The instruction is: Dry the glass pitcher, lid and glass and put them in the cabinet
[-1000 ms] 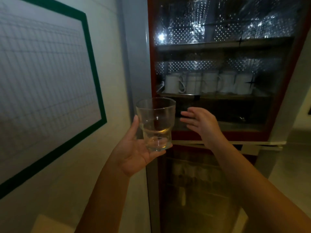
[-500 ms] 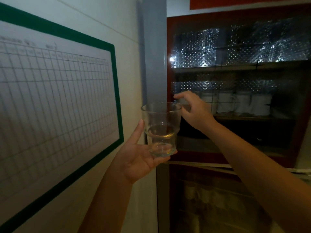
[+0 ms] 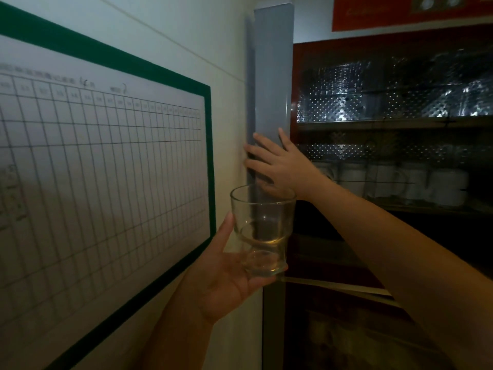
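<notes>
left hand point(image 3: 226, 279) holds the glass point(image 3: 262, 231) upright near the middle, thumb up its left side, fingers curled under the base. right hand point(image 3: 277, 166) lies on the grey door edge point(image 3: 272, 76) of the cabinet point(image 3: 296, 76) just behind the glass, fingers spread. white mugs point(image 3: 448, 185) sit on a shelf far right.

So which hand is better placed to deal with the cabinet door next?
Right. The right hand holds nothing and its fingers lie on the grey strip at the left edge of the cabinet, probably the door's pull. The left hand is busy gripping the glass.
</notes>
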A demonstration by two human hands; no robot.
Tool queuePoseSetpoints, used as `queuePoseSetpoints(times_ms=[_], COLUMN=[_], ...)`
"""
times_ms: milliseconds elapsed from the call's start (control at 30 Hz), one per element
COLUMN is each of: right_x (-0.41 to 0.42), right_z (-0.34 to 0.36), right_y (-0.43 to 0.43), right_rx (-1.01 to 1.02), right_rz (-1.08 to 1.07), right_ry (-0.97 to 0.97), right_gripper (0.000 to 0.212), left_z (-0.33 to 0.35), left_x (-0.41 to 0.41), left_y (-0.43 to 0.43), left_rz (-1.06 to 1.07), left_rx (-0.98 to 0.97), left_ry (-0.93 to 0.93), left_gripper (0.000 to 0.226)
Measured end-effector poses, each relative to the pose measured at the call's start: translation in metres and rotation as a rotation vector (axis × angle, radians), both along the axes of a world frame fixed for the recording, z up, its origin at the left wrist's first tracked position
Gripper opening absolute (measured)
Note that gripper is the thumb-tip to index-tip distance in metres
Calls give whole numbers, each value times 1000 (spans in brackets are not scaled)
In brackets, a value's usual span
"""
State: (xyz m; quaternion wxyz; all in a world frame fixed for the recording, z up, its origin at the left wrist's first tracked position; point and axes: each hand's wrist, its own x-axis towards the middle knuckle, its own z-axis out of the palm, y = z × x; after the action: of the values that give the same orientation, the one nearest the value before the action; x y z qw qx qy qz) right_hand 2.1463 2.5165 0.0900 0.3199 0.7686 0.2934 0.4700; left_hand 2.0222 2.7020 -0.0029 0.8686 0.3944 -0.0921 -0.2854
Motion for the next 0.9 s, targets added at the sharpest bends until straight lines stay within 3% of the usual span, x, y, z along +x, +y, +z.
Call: queuePoseSetpoints(times_ms=[567, 900], right_x=[11, 8], right_z=[10, 11], right_y=[-5, 4], right_rx=[-50, -41], right_rz=[-66, -22], right_ry=[-61, -104], right_gripper=[48, 33], left_z=[-1, -4], left_x=[-1, -10], left_y=[0, 9], left_rz=[-19, -8], left_rx=[-38, -26], left_ry=[93, 107], left_gripper=[74, 74])
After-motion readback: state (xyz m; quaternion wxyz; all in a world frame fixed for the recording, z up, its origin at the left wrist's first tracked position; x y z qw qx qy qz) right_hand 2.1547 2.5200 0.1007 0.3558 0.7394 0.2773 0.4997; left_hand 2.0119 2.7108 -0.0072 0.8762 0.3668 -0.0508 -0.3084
